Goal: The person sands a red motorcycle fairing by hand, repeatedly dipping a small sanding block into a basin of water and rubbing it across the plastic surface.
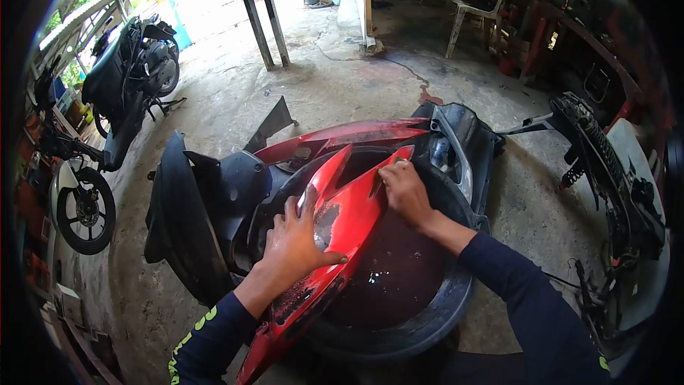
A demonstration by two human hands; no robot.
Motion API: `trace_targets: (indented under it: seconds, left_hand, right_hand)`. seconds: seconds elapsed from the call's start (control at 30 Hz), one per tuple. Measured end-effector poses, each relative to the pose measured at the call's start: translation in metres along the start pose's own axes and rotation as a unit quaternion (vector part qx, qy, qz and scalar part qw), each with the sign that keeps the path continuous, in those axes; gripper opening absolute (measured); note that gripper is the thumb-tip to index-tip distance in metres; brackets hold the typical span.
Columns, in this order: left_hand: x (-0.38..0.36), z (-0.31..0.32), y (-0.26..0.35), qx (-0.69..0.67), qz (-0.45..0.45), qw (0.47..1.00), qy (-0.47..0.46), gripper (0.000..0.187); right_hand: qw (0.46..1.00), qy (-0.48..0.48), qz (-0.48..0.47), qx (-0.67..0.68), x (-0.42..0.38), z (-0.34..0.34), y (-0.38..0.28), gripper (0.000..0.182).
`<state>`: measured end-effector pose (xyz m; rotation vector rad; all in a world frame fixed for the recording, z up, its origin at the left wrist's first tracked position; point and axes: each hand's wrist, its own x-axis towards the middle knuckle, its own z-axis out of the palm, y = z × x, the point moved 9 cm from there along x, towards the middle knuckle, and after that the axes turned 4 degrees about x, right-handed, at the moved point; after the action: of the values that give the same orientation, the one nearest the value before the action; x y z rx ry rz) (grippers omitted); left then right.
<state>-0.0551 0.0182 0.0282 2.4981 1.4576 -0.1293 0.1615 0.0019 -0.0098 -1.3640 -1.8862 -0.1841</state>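
red panel [342, 221] lies across black tub [427, 314] rim; left hand [296, 235] spread flat on panel's near edge, right hand [405, 189] curled, pinching its far edge; bare concrete floor [342, 78] beyond tub

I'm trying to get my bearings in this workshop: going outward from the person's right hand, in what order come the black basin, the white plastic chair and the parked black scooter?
From the right hand:
1. Black basin, directly beneath the hand.
2. White plastic chair, ahead, slightly right, by the far wall.
3. Parked black scooter, far left, near the open yard.
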Motion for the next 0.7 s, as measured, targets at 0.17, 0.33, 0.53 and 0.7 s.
trace_targets:
  seconds: [0.17,0.33,0.53,0.7]
  left_hand:
    - [0.002,0.009,-0.012,-0.009,-0.009,1.000,-0.007,0.144]
    - [0.002,0.004,-0.007,-0.013,0.005,1.000,0.011,0.141]
    - [0.002,0.007,-0.010,-0.012,0.005,1.000,0.013,0.144]
    - [0.003,0.008,-0.007,-0.008,0.015,1.000,0.016,0.143]
  right_hand:
    - [0.991,0.026,-0.121,0.042,-0.025,0.000,-0.069,0.033]
    - [0.999,0.017,-0.024,-0.016,0.002,0.008,-0.011,0.029]
    - [0.994,0.008,-0.099,0.047,-0.008,0.000,-0.032,0.036]
    - [0.988,0.035,-0.144,0.047,-0.027,-0.001,-0.075,0.042]
